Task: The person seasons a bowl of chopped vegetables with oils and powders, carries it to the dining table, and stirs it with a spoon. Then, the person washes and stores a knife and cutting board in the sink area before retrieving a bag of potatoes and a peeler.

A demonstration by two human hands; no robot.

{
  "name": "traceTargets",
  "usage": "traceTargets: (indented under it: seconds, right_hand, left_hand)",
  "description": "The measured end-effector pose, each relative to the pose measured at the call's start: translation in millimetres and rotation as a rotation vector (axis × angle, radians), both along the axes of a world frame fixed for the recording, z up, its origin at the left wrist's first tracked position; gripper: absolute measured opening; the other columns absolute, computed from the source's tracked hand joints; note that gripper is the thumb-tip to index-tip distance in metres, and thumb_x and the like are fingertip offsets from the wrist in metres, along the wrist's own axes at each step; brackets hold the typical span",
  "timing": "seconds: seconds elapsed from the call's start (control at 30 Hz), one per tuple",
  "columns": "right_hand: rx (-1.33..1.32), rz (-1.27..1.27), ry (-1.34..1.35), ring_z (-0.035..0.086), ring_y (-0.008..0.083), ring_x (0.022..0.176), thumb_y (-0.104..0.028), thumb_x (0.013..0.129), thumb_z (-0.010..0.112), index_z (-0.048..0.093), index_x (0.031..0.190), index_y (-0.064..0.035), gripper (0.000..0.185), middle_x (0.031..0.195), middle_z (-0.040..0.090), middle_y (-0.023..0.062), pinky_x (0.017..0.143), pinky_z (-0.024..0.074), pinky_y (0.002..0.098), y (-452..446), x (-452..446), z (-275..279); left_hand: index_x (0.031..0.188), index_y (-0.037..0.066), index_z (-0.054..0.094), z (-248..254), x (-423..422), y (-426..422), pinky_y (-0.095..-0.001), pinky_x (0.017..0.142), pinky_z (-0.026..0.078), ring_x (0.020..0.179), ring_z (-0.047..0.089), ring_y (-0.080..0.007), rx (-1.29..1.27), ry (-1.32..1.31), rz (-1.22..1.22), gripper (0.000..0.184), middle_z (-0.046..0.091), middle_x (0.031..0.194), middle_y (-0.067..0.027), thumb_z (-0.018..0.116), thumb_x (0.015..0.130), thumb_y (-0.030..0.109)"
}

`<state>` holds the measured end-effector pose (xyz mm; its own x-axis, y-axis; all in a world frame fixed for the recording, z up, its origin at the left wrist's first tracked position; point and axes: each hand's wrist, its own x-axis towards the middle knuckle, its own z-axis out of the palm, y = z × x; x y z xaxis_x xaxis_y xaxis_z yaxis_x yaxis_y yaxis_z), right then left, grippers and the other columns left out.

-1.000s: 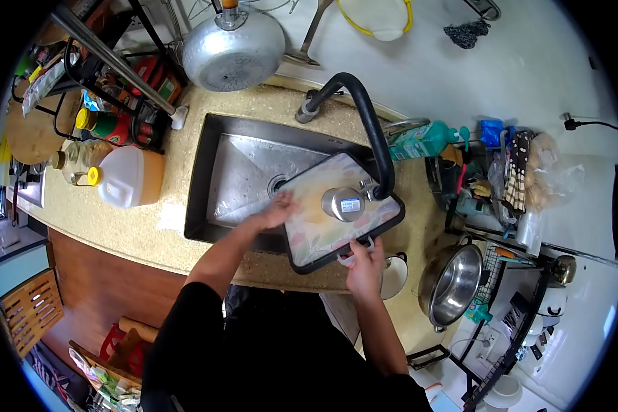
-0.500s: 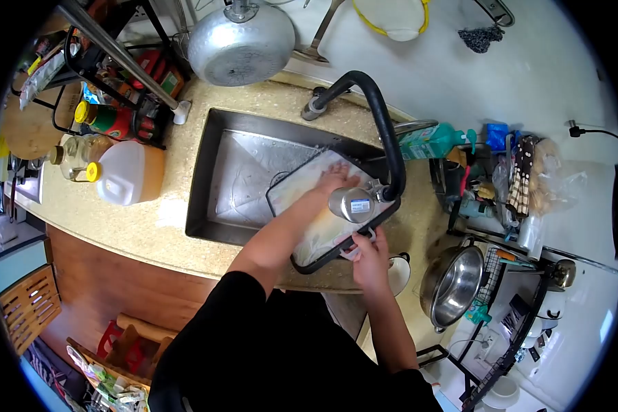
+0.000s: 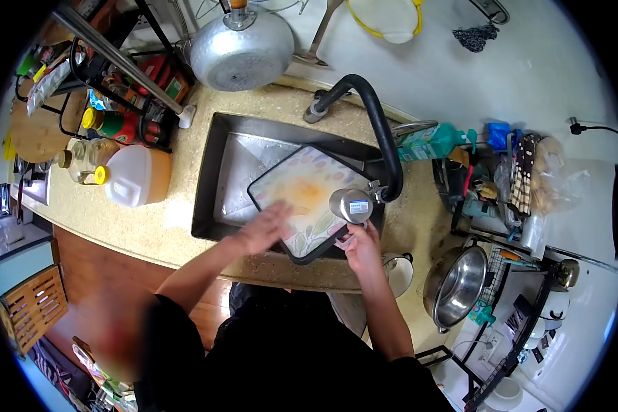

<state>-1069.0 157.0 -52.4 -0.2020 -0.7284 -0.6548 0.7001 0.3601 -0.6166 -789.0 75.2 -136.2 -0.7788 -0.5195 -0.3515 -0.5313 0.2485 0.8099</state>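
A patterned cutting board (image 3: 312, 185) with a dark rim lies tilted across the steel sink (image 3: 237, 154). My right hand (image 3: 362, 248) is closed round the handle at the board's lower right edge. Over the lower left part of the board is my left hand (image 3: 264, 226), slightly blurred, its fingers apart and holding nothing; whether it touches the surface cannot be made out. The black faucet (image 3: 374, 103) arches above the board, and its silver head (image 3: 350, 204) hangs just over the board's right part.
Left of the sink stand a plastic jug (image 3: 137, 175) and a glass jar (image 3: 86, 159). A green bottle (image 3: 429, 142) is right of the faucet. A steel pot (image 3: 456, 287) sits at the right. A pan (image 3: 242, 58) hangs behind the sink.
The board has shifted left and lower over the sink. My left hand first reached up across the board, then came back down to its lower left. My right hand has kept hold of the handle.
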Motion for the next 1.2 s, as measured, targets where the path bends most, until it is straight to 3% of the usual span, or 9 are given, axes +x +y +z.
traceTargets:
  seconds: [0.07, 0.13, 0.23, 0.33, 0.4, 0.53, 0.7, 1.03, 1.2]
  right_hand:
    - [0.014, -0.001, 0.044, 0.070, 0.0263, 0.090, 0.000, 0.090, 0.063, 0.055, 0.123, -0.0126, 0.036, 0.108, 0.067, 0.0077, 0.070, 0.0591, 0.0467, 3, 0, 12]
    - [0.029, -0.007, 0.077, 0.071, 0.0295, 0.091, 0.000, 0.090, 0.061, 0.053, 0.125, -0.0093, 0.037, 0.108, 0.067, 0.0104, 0.074, 0.0593, 0.0494, 6, 0, 25]
    - [0.005, -0.040, 0.088, 0.070, 0.0282, 0.093, 0.001, 0.090, 0.062, 0.053, 0.126, -0.0092, 0.038, 0.110, 0.066, 0.0090, 0.076, 0.0605, 0.0504, 11, 4, 43]
    - [0.006, -0.051, 0.105, 0.070, 0.0260, 0.096, 0.002, 0.090, 0.062, 0.054, 0.125, -0.0088, 0.038, 0.112, 0.066, 0.0076, 0.079, 0.0614, 0.0496, 11, 9, 53]
    - [0.007, -0.061, 0.131, 0.070, 0.0253, 0.097, 0.002, 0.090, 0.062, 0.054, 0.126, -0.0086, 0.039, 0.113, 0.066, 0.0074, 0.078, 0.0616, 0.0482, 10, 10, 51]
    - [-0.023, -0.061, 0.207, 0.070, 0.0243, 0.098, 0.002, 0.089, 0.063, 0.054, 0.128, -0.0087, 0.041, 0.115, 0.066, 0.0076, 0.079, 0.0618, 0.0464, 7, -4, 34]
    - [-0.058, -0.099, 0.200, 0.070, 0.0236, 0.099, 0.002, 0.088, 0.063, 0.054, 0.127, -0.0056, 0.040, 0.116, 0.066, 0.0085, 0.083, 0.0606, 0.0421, -1, -20, 31]
    - [-0.014, -0.105, 0.286, 0.071, 0.0248, 0.091, 0.000, 0.089, 0.061, 0.056, 0.123, -0.0032, 0.034, 0.107, 0.068, 0.0086, 0.075, 0.0622, 0.0452, 5, -14, 68]
    - [-0.019, -0.087, 0.314, 0.071, 0.0236, 0.091, 0.000, 0.088, 0.061, 0.056, 0.122, -0.0035, 0.034, 0.109, 0.067, 0.0089, 0.074, 0.0622, 0.0408, 5, -18, 57]
  left_hand:
    - [0.161, 0.010, 0.023, -77, 13, -13, -0.0436, 0.127, 0.014, 0.156, 0.017, -0.0349, 0.088, -0.185, 0.208, 0.059, 0.018, 0.167, -0.0227, 0.034, 0.109, 0.035]
    - [0.156, 0.014, 0.035, -128, 13, -47, -0.0488, 0.123, 0.025, 0.147, 0.027, -0.0526, -0.095, -0.542, -0.144, 0.053, 0.025, 0.161, -0.0312, 0.031, 0.108, 0.037]
    - [0.155, 0.009, 0.037, -219, -42, -78, -0.0449, 0.123, 0.026, 0.148, 0.033, -0.0405, -0.001, -0.640, 0.223, 0.069, 0.039, 0.157, -0.0263, 0.026, 0.104, 0.054]
    - [0.156, 0.012, 0.038, -84, -130, -104, -0.0435, 0.124, 0.023, 0.150, 0.032, -0.0370, 0.242, -0.378, 0.265, 0.076, 0.034, 0.164, -0.0133, 0.026, 0.101, 0.063]
    - [0.155, 0.011, 0.042, -103, -199, -95, -0.0423, 0.124, 0.022, 0.150, 0.032, -0.0341, 0.048, -0.257, 0.351, 0.081, 0.038, 0.162, -0.0148, 0.026, 0.099, 0.068]
    - [0.152, 0.007, 0.045, -89, -240, -76, -0.0417, 0.118, 0.035, 0.146, 0.039, -0.0360, -0.108, 0.599, 0.151, 0.055, 0.041, 0.158, -0.0209, 0.058, 0.101, 0.024]
    - [0.154, 0.010, 0.044, 59, -137, -13, -0.0414, 0.120, 0.030, 0.143, 0.041, -0.0339, 0.119, 0.683, -0.088, 0.048, 0.042, 0.158, -0.0167, 0.049, 0.107, 0.018]
    - [0.149, 0.003, 0.046, -29, -53, -4, -0.0408, 0.121, 0.031, 0.146, 0.039, -0.0358, 0.025, -0.069, 0.334, 0.056, 0.045, 0.154, -0.0217, 0.034, 0.110, 0.041]
    - [0.141, 0.006, 0.057, 49, -155, -3, -0.0329, 0.100, 0.049, 0.107, 0.066, -0.0258, 0.337, 0.486, 0.117, 0.040, 0.068, 0.125, -0.0165, 0.053, 0.105, 0.024]
